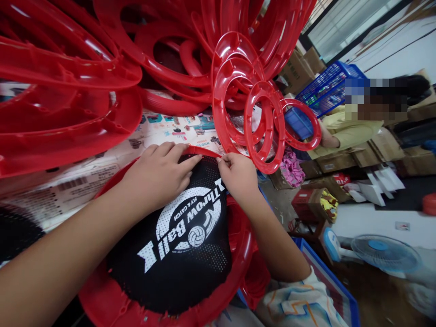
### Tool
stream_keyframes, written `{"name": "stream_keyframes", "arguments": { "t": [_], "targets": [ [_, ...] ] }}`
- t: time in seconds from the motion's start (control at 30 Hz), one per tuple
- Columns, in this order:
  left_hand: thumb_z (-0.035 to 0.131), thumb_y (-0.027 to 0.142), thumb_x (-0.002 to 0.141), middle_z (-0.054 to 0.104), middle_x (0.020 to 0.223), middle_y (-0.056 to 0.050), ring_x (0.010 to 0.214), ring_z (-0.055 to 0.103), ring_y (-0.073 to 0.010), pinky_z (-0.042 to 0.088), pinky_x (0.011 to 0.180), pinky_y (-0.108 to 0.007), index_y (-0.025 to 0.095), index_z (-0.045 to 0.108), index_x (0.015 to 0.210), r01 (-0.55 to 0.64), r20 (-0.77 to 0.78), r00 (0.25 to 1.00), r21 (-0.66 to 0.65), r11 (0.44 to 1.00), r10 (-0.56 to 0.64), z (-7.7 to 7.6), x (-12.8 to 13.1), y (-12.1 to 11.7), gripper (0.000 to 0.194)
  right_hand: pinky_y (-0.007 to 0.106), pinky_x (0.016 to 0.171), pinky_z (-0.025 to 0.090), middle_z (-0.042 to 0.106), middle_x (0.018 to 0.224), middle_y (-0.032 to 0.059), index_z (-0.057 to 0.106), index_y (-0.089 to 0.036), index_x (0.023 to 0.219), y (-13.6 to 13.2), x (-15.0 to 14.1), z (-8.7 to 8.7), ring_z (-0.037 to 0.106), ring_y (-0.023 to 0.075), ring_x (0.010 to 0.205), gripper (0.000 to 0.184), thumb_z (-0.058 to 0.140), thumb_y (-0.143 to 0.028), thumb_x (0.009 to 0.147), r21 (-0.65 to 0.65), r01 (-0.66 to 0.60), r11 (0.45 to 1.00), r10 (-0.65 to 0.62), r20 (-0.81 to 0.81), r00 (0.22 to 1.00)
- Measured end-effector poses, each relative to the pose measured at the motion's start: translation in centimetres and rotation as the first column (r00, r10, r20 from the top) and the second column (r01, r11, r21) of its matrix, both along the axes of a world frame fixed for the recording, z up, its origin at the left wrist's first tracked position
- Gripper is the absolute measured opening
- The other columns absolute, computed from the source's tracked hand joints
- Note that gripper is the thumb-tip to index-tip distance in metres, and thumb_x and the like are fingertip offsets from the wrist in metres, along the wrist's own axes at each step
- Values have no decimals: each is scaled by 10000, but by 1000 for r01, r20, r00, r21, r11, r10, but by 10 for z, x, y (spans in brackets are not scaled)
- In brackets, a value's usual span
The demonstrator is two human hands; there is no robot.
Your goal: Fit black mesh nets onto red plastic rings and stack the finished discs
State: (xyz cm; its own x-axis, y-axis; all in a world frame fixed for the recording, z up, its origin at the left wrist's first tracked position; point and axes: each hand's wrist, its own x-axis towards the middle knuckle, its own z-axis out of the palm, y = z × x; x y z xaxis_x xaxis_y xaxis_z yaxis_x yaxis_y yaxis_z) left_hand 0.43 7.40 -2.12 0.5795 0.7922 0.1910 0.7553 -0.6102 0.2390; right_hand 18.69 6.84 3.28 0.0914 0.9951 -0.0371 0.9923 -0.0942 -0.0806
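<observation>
A black mesh fabric disc (170, 286) printed with white "Throw Ball" lettering lies over a red plastic ring (241, 263) in front of me. My left hand (161, 175) lies palm down on the fabric's far side, its fingers spread across the edge and the far rim. Beside it, my right hand (240, 175) is closed in a pinch on the fabric's edge at the far right of the ring. Exactly what sits between its fingertips is partly hidden. Near the rim, small pegs poke through the fabric edge.
Large red rings (68, 68) are heaped at the back, with smaller red rings (265, 131) leaning at the right. Printed cardboard (85, 177) covers the table. Another person (354, 131), a blue crate (327, 86), cartons and a fan (378, 247) are to the right.
</observation>
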Motion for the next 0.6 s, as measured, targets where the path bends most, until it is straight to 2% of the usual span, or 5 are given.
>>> {"name": "stream_keyframes", "arguments": {
  "t": [0.37,0.5,0.6],
  "targets": [
    [379,308,907,517,1345,-188,1174,500,-402,414,892,-531,228,512,1382,-2,10,1000,-21,1000,2,0,0,0,500,318,661,394,727,853,96,711,-157,845,2,-6,-3,648,228,788,269,479,-272,920,-4,-14,1000,14,108,994],
    [371,315,919,526,1333,-191,1170,507,-391,414,909,-524,208,512,1380,-9,18,1000,-41,999,9,0,0,2,494,296,695,428,732,866,76,700,-157,885,-8,2,2,652,200,801,211,523,-268,912,4,-2,1000,2,-49,999],
    [358,316,930,515,1351,-184,1179,506,-375,416,924,-510,205,498,1391,-28,1,1000,-68,997,29,3,2,3,494,272,690,442,737,849,57,695,-162,882,-20,6,7,655,172,767,174,575,-288,894,-70,-14,997,2,-170,985]
  ]
}}
